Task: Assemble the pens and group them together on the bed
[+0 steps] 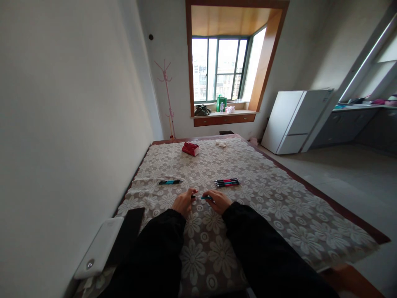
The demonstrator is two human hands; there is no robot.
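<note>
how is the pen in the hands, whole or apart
Apart, it seems: the left hand holds a black piece, separate from the teal barrel in the right hand.

left: pale wall (62, 103) | top centre: wood-framed window (223, 70), bright daylight | upper left of centre: pink coat stand (167, 93) | right: white fridge (290, 118), pale floor (347, 174) | centre: surface (370, 231) under flower-patterned cloth (279, 209)

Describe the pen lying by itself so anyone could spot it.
Start at the grey, white-flowered tablecloth. Beyond the bare left hand lies a slim turquoise and black pen. It's alone; the black and red pens farther right lie grouped.
</note>
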